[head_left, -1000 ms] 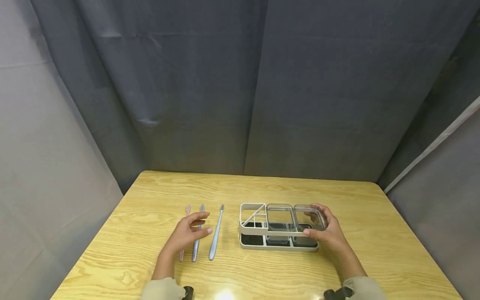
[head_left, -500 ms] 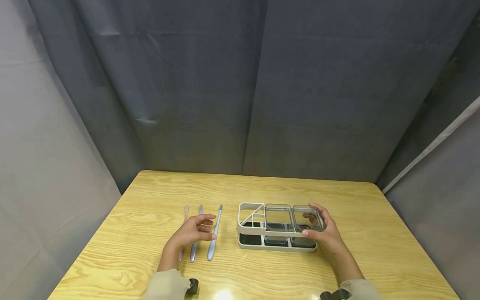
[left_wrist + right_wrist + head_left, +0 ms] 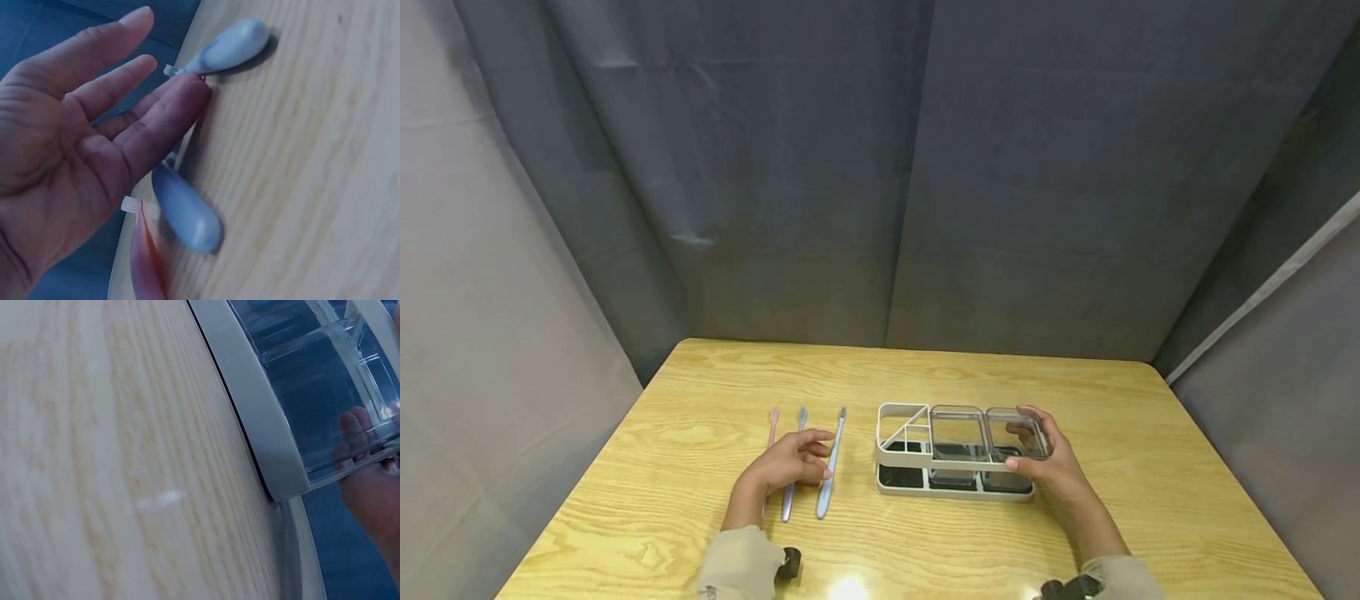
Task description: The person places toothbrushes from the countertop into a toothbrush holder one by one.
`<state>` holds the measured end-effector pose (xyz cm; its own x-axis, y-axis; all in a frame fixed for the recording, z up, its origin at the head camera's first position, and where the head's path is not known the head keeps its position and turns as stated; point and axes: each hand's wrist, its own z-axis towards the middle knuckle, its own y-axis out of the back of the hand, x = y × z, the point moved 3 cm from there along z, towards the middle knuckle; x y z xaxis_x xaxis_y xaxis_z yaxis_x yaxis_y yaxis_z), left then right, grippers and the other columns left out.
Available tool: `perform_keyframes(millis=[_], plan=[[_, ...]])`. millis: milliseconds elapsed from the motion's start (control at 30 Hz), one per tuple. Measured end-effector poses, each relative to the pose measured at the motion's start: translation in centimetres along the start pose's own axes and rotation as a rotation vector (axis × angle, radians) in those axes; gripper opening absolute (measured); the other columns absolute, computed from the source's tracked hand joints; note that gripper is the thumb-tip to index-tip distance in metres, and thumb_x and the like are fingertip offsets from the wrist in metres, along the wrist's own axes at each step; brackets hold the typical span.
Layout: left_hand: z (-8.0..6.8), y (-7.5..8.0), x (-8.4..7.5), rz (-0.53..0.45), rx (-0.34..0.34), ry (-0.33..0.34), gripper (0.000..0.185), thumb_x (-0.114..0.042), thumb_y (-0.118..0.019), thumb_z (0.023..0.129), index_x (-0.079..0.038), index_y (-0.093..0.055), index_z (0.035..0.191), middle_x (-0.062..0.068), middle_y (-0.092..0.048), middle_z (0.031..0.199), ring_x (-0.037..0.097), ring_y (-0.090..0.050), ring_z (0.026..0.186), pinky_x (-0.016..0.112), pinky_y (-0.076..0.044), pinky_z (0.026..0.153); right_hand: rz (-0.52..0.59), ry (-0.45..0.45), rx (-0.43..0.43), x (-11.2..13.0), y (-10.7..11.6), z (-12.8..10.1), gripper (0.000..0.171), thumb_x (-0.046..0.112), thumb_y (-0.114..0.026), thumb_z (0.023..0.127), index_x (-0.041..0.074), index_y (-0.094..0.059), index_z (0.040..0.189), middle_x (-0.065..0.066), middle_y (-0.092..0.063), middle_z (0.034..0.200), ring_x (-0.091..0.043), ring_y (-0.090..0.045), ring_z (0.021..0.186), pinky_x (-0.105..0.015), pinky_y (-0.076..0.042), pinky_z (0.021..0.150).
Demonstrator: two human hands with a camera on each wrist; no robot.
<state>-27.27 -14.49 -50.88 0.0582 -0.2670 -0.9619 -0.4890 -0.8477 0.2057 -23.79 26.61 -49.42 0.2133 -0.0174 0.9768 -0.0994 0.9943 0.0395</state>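
My left hand (image 3: 786, 465) hovers palm-inward over three toothbrushes lying side by side. Its fingertips are at the light blue toothbrush (image 3: 825, 497), the rightmost; contact is unclear. In the left wrist view the fingers look loosely extended beside that light blue handle (image 3: 234, 47). The middle bluish toothbrush (image 3: 787, 503) and the pink toothbrush (image 3: 773, 422) lie partly under the hand. To the right stands a white two-tier toothbrush holder (image 3: 955, 493) with two clear cups (image 3: 958, 435). My right hand (image 3: 1060, 471) grips its right end, thumb in front, fingers behind, partly seen through clear plastic.
The wooden table (image 3: 700, 425) carries the holder and the toothbrushes. Grey curtains (image 3: 790, 208) hang beyond its far edge and at both sides. The holder's left part has an open divided rack (image 3: 906, 457).
My left hand has moved a little to the right, from over the middle toothbrush to the light blue one. The right hand keeps its grip on the holder, which has stayed in place.
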Motion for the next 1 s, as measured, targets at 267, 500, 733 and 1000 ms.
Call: perform_keyframes(millis=[267,500,733,1000], plan=[[0.7,-0.8,0.2,-0.014,-0.029,0.023,0.074,0.003,-0.076,0.07,0.004,-0.04,0.135,0.021,-0.05,0.109,0.024,-0.059,0.082,0.035,-0.054,0.07,0.013,0.014,0.01,0.1,0.0,-0.5,0.08,-0.011,-0.067,0.072,0.0,-0.026,0.139,-0.029,-0.039,0.128,-0.031,-0.039,0.121,-0.029,-0.037,0.096],[1.3,-1.3,0.2,0.035,-0.082,0.061,0.072,0.006,-0.079,0.062,0.004,-0.05,0.128,0.018,-0.051,0.098,0.021,-0.057,0.073,0.033,-0.054,0.064,0.015,0.015,0.004,0.2,0.1,-0.7,0.08,-0.012,-0.067,0.07,0.0,-0.026,0.138,-0.03,-0.038,0.127,-0.031,-0.04,0.119,-0.04,-0.022,0.107],[1.6,-1.8,0.1,0.038,-0.102,0.084,0.073,0.011,-0.08,0.059,0.003,-0.052,0.126,0.014,-0.05,0.091,0.019,-0.053,0.068,0.032,-0.054,0.061,0.014,0.007,0.004,0.1,0.2,-0.9,0.082,-0.01,-0.068,0.07,0.001,-0.025,0.139,-0.03,-0.037,0.127,-0.03,-0.04,0.119,-0.033,-0.023,0.106],[1.5,-2.5,-0.4,0.094,-0.112,0.07,0.075,0.017,-0.076,0.057,0.006,-0.05,0.126,0.014,-0.046,0.084,0.016,-0.048,0.063,0.031,-0.054,0.058,0.033,-0.005,-0.005,0.0,0.0,-0.8,0.08,-0.01,-0.068,0.071,0.003,-0.026,0.138,-0.03,-0.036,0.127,-0.033,-0.037,0.118,-0.027,-0.029,0.098]])
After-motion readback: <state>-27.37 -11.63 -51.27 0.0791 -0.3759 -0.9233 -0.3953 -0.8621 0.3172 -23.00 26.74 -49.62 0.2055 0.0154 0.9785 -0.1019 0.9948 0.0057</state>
